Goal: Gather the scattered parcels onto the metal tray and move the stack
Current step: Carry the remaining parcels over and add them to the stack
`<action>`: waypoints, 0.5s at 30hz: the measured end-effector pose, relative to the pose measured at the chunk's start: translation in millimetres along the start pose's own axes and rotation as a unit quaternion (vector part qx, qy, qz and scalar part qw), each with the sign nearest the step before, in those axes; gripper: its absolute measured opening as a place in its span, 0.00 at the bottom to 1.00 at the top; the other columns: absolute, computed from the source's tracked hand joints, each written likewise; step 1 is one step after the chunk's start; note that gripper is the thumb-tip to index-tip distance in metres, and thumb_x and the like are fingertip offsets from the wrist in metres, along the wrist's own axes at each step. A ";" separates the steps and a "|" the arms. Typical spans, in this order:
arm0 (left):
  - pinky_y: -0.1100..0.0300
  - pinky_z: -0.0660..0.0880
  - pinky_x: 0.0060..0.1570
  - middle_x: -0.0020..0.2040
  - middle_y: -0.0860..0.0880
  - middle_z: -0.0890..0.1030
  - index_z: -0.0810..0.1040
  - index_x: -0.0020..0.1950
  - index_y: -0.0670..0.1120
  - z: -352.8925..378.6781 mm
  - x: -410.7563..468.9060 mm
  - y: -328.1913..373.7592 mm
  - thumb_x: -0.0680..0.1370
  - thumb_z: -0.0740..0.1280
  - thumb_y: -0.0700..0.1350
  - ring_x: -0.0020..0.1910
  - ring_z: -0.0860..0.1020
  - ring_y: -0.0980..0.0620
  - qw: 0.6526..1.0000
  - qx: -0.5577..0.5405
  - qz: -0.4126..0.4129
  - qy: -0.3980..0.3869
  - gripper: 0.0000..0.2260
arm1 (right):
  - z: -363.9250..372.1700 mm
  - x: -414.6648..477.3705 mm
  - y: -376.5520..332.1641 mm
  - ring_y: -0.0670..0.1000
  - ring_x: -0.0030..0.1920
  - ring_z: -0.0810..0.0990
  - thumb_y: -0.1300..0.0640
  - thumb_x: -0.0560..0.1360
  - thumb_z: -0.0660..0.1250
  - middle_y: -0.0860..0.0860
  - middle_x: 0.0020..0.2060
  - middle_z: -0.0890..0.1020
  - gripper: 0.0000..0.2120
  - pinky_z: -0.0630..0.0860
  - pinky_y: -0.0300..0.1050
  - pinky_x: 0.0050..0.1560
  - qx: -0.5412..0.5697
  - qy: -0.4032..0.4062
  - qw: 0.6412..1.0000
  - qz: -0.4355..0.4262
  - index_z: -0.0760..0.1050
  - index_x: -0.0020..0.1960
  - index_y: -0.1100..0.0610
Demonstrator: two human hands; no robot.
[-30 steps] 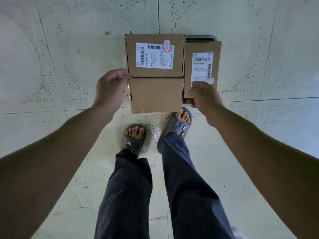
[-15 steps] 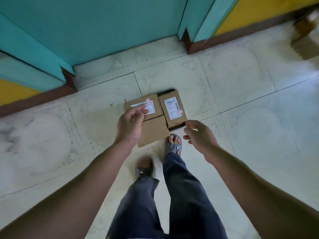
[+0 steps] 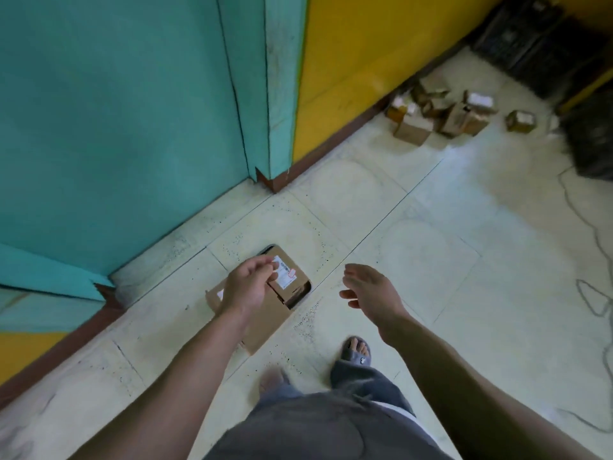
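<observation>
The floor (image 3: pixel 414 260) is laid with pale square tiles, each marked with a faint speckled ring and joined by thin dark seams. A metal tray (image 3: pixel 306 292) rests flat on it near the teal wall. Only the tray's dark rim shows, at the far corner and the right-hand edge, since cardboard parcels (image 3: pixel 293 277) cover the rest. A loose group of small parcels (image 3: pixel 444 117) lies on the tiles along the yellow wall's brown skirting, well apart from the tray. One single parcel (image 3: pixel 520 121) lies just right of the group. Black crates (image 3: pixel 530 44) stand behind them. A thin grey cord (image 3: pixel 578 283) trails across the tiles at the right edge.
</observation>
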State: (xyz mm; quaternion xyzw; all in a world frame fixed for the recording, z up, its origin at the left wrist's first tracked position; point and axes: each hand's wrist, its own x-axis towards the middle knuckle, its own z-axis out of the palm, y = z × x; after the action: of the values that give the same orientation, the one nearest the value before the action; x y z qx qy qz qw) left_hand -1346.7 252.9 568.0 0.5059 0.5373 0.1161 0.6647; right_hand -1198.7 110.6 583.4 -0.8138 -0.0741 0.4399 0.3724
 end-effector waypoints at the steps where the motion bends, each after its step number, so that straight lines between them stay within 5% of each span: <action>1: 0.64 0.75 0.48 0.53 0.48 0.82 0.79 0.59 0.45 9.6 -4.9 6.6 0.81 0.62 0.39 0.48 0.79 0.55 1.000 0.006 0.002 -0.012 0.10 | -10.1 -6.9 0.0 0.47 0.48 0.83 0.58 0.80 0.62 0.49 0.60 0.79 0.16 0.79 0.46 0.53 0.016 0.004 1.000 -0.003 0.73 0.67 0.54; 7: 0.62 0.75 0.49 0.55 0.50 0.82 0.78 0.61 0.46 100.7 -37.4 52.2 0.82 0.62 0.43 0.53 0.80 0.54 0.994 0.035 0.027 -0.100 0.10 | -106.9 -37.8 10.4 0.48 0.48 0.83 0.58 0.80 0.62 0.47 0.54 0.80 0.14 0.77 0.41 0.46 0.106 0.060 0.992 -0.022 0.74 0.65 0.54; 15: 0.58 0.75 0.55 0.54 0.51 0.83 0.78 0.60 0.47 238.6 -64.5 84.4 0.82 0.63 0.46 0.54 0.80 0.53 0.982 0.076 0.049 -0.167 0.10 | -245.1 -36.2 45.8 0.49 0.50 0.82 0.57 0.81 0.61 0.47 0.54 0.80 0.16 0.78 0.42 0.49 0.139 0.106 0.984 -0.037 0.72 0.68 0.56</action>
State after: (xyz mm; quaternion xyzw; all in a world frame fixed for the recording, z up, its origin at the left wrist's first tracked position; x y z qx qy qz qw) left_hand -1140.8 116.1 652.5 0.5927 0.4006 0.0215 0.6983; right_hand -1041.0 -70.7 658.8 -0.7929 -0.0022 0.3430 0.5037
